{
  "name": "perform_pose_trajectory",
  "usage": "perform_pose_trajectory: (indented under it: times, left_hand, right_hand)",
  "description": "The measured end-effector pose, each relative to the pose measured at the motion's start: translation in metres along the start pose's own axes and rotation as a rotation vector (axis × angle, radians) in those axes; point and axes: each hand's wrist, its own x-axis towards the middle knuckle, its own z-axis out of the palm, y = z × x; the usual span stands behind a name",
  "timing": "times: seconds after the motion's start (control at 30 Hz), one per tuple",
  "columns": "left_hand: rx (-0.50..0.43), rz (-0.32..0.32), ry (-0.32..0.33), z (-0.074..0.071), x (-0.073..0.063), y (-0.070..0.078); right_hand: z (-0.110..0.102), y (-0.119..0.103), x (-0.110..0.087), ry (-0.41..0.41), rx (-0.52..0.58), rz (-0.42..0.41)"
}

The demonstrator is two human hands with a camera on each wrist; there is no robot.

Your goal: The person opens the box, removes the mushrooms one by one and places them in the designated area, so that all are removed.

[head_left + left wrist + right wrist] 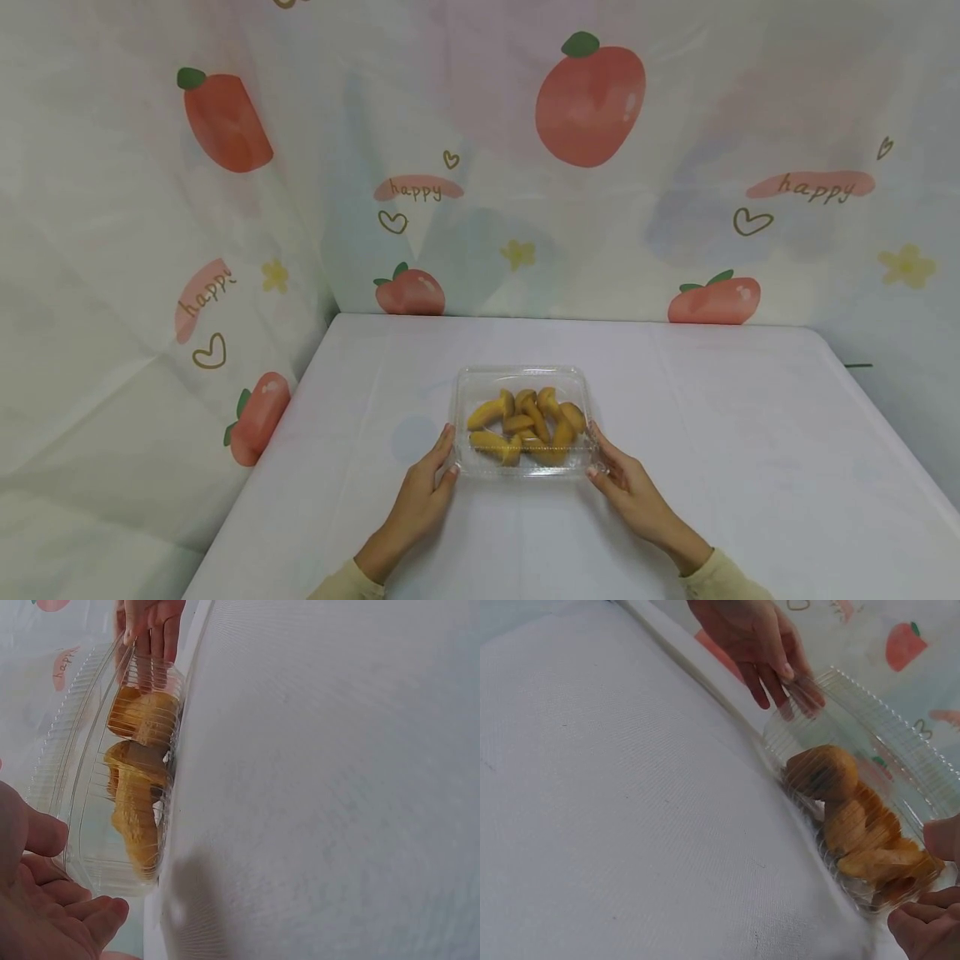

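Note:
A clear plastic clamshell box lies on the white table, with several yellow-brown mushrooms showing through its lid. At its left end my left hand holds the near corner. The left wrist view shows that thumb over the rim and the fingers beneath it. My right hand grips the opposite near corner, its thumb toward the front. In the right wrist view the thumb is at the rim and the fingers lie below. The lid is down over the mushrooms.
White cloth covers the table around the box. Behind and to the left hangs a pale curtain printed with red fruit, hearts and the word "happy". A thin dark green strip shows past the table's right edge.

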Motion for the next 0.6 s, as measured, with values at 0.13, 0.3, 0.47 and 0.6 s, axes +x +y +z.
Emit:
perform_pose_trajectory:
  times: [0.13, 0.3, 0.47, 0.6]
  left_hand:
    - [-0.007, 0.0, -0.003, 0.0, 0.0003, 0.0004]
    - [-0.025, -0.007, -0.003, -0.0008, 0.0019, -0.001]
    - [-0.052, -0.017, 0.003, -0.0021, 0.0035, -0.0025]
    - [-0.049, -0.016, 0.005, -0.0008, 0.0027, -0.0032]
  right_hand:
    - [-0.0002, 0.0002, 0.0008, 0.009, -0.013, 0.023]
    - [-0.0007, 0.0016, 0.0008, 0.097, -0.024, 0.037]
    - [-0.0015, 0.0046, -0.0007, 0.147, -0.007, -0.011]
    - [-0.0025, 0.007, -0.0021, 0.133, -0.014, -0.036]
